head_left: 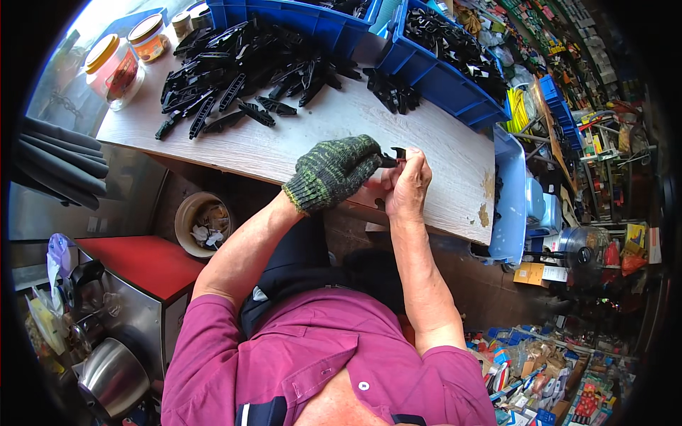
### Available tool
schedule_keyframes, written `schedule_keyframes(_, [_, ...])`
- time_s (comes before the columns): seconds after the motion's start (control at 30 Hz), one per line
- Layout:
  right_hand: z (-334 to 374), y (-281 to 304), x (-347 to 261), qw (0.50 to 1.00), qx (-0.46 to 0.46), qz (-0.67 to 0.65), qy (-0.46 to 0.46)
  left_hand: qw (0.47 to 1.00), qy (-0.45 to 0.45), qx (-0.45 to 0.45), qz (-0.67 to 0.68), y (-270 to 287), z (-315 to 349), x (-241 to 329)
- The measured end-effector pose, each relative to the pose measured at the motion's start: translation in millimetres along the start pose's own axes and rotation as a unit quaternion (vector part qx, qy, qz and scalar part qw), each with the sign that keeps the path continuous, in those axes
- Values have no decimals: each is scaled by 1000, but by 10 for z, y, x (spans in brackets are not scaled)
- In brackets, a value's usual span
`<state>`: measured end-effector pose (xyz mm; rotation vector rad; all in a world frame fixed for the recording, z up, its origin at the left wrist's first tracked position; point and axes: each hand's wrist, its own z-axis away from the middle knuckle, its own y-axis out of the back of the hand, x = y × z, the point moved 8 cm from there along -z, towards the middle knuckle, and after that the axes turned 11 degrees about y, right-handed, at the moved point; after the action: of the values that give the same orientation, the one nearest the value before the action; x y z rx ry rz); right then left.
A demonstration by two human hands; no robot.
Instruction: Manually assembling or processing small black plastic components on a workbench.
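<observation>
Small black plastic clip [393, 157] pinched between gloved left hand [339, 169] and bare right hand [408, 186], above tabletop [440, 153] edge. Probably light, stiff, slightly springy; best gripped at its flat sides.

you get bright, even daylight on the wooden bench [298, 135] beyond your gloved left hand [334, 172], strongest at the far left corner, where it washes out. under your right hand [408, 186] shadows stay soft and short. the fisheye bends straight edges, a black rim closes the corners, and the shelves far right of it look dim and smeared.
</observation>
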<state>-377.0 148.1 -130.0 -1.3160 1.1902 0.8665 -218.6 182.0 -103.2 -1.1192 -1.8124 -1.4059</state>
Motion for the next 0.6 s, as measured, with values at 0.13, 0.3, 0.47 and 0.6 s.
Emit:
schedule_keyframes(0.13, [17, 15, 2, 1000, -4, 26, 11, 998, 39, -27, 32, -39, -46, -22])
schedule_keyframes(0.3, [24, -11, 5, 999, -24, 14, 41, 998, 42, -9, 51, -96, -64, -112])
schedule_keyframes(0.47, [65, -95, -36, 999, -7, 15, 37, 982, -151, 77, -81, -71, -16, -32])
schedule_keyframes(0.6, [-2, 60, 103, 993, -6, 64, 96, 982, 83, 57, 159, -107, -74, -99])
